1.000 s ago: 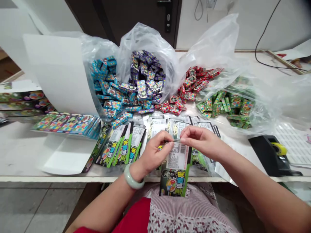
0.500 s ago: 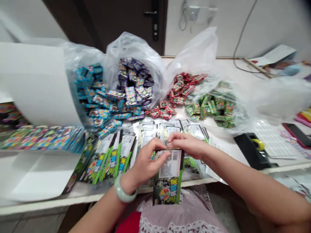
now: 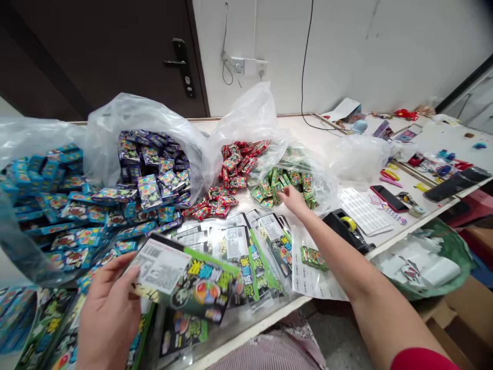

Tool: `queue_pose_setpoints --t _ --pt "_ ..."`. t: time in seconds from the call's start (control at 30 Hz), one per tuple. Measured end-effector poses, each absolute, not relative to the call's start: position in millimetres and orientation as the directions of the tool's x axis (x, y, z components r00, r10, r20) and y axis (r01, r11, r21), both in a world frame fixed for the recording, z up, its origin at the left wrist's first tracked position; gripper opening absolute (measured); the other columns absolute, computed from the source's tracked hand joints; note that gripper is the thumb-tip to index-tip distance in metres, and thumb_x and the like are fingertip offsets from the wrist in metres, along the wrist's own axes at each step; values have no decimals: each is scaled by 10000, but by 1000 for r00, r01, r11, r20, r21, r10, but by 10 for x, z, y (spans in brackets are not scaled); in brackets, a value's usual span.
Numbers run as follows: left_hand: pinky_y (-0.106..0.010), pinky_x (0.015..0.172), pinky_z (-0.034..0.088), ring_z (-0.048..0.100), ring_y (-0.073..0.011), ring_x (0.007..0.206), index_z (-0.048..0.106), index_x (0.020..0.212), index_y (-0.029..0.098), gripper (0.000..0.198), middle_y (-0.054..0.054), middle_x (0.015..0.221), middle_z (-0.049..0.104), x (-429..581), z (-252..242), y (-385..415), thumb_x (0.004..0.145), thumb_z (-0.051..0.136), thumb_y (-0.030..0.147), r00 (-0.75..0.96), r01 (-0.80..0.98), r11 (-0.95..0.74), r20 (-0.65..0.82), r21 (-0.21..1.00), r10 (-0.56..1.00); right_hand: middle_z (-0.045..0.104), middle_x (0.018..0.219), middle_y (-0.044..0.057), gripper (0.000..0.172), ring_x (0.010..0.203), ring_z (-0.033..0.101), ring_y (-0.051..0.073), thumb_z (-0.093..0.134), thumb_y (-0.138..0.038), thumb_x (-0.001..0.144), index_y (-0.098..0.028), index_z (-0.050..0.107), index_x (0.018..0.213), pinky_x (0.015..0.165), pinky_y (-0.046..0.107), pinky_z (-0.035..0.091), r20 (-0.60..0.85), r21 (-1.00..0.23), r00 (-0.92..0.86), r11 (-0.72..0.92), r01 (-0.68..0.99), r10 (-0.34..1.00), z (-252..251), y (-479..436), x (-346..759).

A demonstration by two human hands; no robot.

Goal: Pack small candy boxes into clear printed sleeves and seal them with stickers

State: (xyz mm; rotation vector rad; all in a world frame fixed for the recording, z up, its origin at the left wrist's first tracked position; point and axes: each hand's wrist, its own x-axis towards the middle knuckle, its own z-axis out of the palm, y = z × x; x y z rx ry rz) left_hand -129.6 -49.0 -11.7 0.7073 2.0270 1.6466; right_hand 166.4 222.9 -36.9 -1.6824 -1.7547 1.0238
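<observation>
My left hand [image 3: 111, 308] pinches the end of a black and green printed pouch [image 3: 192, 280], label side up, above other pouches. My right hand [image 3: 293, 199] reaches into the small green packets [image 3: 275, 182] in a clear bag; its fingers are closed at them, and whether they grip one is hidden. Red packets [image 3: 236, 164] lie left of the green ones, then purple packets [image 3: 150, 164] and blue packets [image 3: 77, 205], all spilling from clear bags. More pouches [image 3: 241, 252] overlap on the table in front.
A black tape dispenser [image 3: 346, 228] stands right of my right forearm, near a white label sheet [image 3: 364, 210] and a phone [image 3: 389, 199]. A green packet [image 3: 314, 258] lies on a printed sheet [image 3: 306, 277]. An open bag of scraps [image 3: 423, 262] sits below the table edge.
The view has swung right. My right hand has left the pouch and moved out to the green packets. My left hand still holds the pouch, now turned sideways and further left.
</observation>
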Motion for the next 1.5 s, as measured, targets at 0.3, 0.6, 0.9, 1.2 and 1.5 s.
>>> queue_pose_setpoints --t 0.3,0.6,0.9,1.2,1.5 --pt "-471 879 559 591 -345 1137 527 1162 274 556 -74 1198 623 -1611 -639 -904 735 630 616 -609 326 376 -112 867 785 669 833 36 319 780 632 197 700 -390 701 -180 621 928 712 325 511 -20 -864 9 -22 503 1000 -785 2491 1752" --pt "-623 1117 290 245 -374 1433 176 1502 340 837 -82 1561 292 -1561 -438 -846 816 654 396 236 911 -255 95 325 967 682 934 56 272 875 622 210 657 -286 769 -216 700 1028 817 371 502 84 -876 -306 216 431 948 -547 1754 1705" --pt "-651 1135 189 160 -378 1459 199 1511 295 886 -95 1576 269 -1278 -369 -614 755 654 205 347 916 -306 -128 261 929 584 1304 124 628 1209 527 275 729 -335 786 -223 485 1353 1021 463 415 107 -555 -776 685 471 621 -382 1163 1562" --pt "-599 1127 283 349 -379 1347 202 1492 203 901 -169 1418 390 -1311 -259 -662 744 695 296 276 893 -272 41 358 960 494 1371 173 763 1303 437 322 755 -273 688 -174 445 1378 1091 514 341 80 -532 -817 718 449 570 -522 1321 1499" --pt "-502 1075 408 415 -337 1278 261 1454 243 901 -128 1350 372 -1376 -144 -634 707 749 370 137 839 -187 135 511 981 440 1426 107 791 1300 418 328 705 -358 787 -313 322 1478 1057 524 391 213 -447 -922 871 203 324 292 825 1437"
